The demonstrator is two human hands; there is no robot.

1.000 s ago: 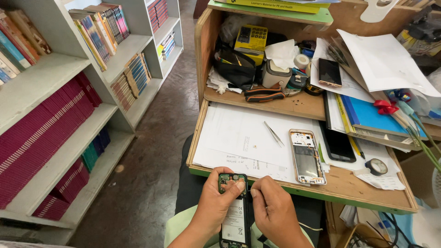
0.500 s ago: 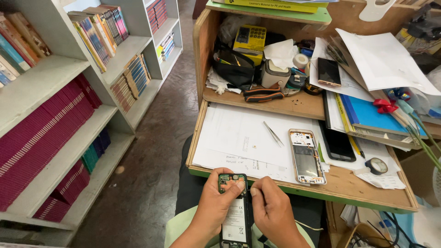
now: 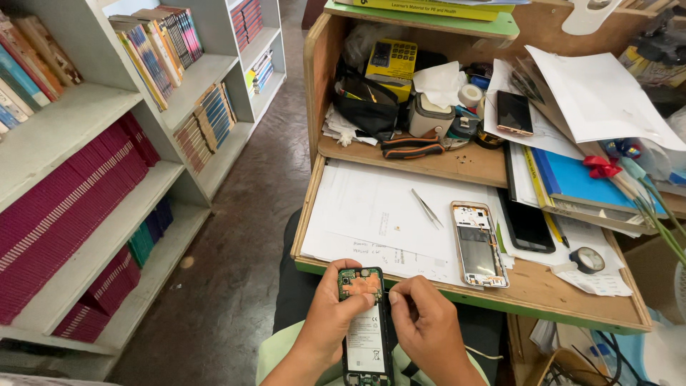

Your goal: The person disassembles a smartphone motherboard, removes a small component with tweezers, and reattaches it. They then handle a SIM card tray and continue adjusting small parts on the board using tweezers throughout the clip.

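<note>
My left hand (image 3: 325, 314) holds an opened phone (image 3: 366, 329) upright over my lap, its green circuit board and white-labelled battery exposed. My right hand (image 3: 421, 322) has its fingers pinched at the phone's right edge, near the circuit board; what it pinches is too small to tell. On the desk flap just beyond lie a phone back frame (image 3: 477, 243) and metal tweezers (image 3: 427, 209) on white paper sheets (image 3: 371, 207).
A wooden desk flap (image 3: 564, 300) with a green front edge carries a black phone (image 3: 525, 221), a tape roll (image 3: 587, 259), orange-handled pliers (image 3: 411, 148), a blue folder (image 3: 579, 179) and clutter. White bookshelves (image 3: 93, 150) with books stand left.
</note>
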